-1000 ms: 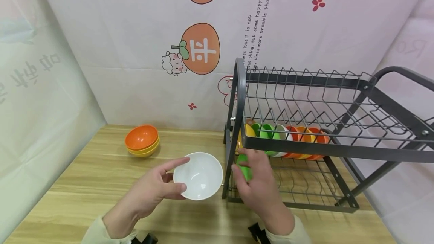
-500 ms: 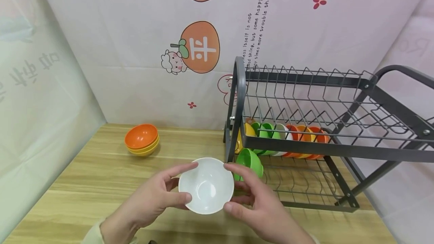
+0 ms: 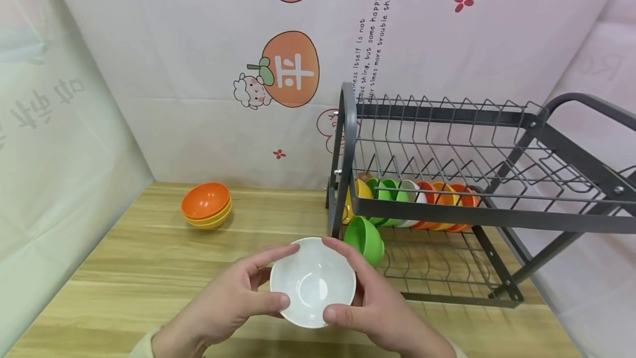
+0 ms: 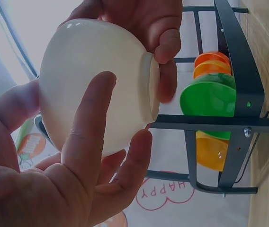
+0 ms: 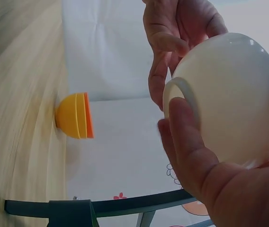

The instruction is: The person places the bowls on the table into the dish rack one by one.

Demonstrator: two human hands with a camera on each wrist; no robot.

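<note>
A white bowl (image 3: 314, 280) is held between both hands above the table, its inside facing the head camera. My left hand (image 3: 243, 291) grips its left side, thumb at the rim and fingers spread along the outside. From the other side my right hand (image 3: 372, 297) grips the bowl, thumb at the near rim and index finger at the far rim. In the left wrist view the bowl's smooth outer wall (image 4: 92, 80) and foot ring show. The right wrist view has fingertips of the right hand (image 5: 184, 118) at that foot ring. Just behind the right hand, a green bowl (image 3: 366, 239) sits tilted on the rack's lower tier.
A dark two-tier dish rack (image 3: 422, 217) stands on the right. Several coloured bowls (image 3: 427, 203) line its lower tier, on edge. An orange bowl (image 3: 205, 201) sits stacked on yellow ones (image 3: 211, 222) at the back left of the wooden table (image 3: 124, 269).
My right hand has left the green bowl on the lower rack and come over to grip the white bowl. The white bowl has shifted right and nearer, with the left hand following.
</note>
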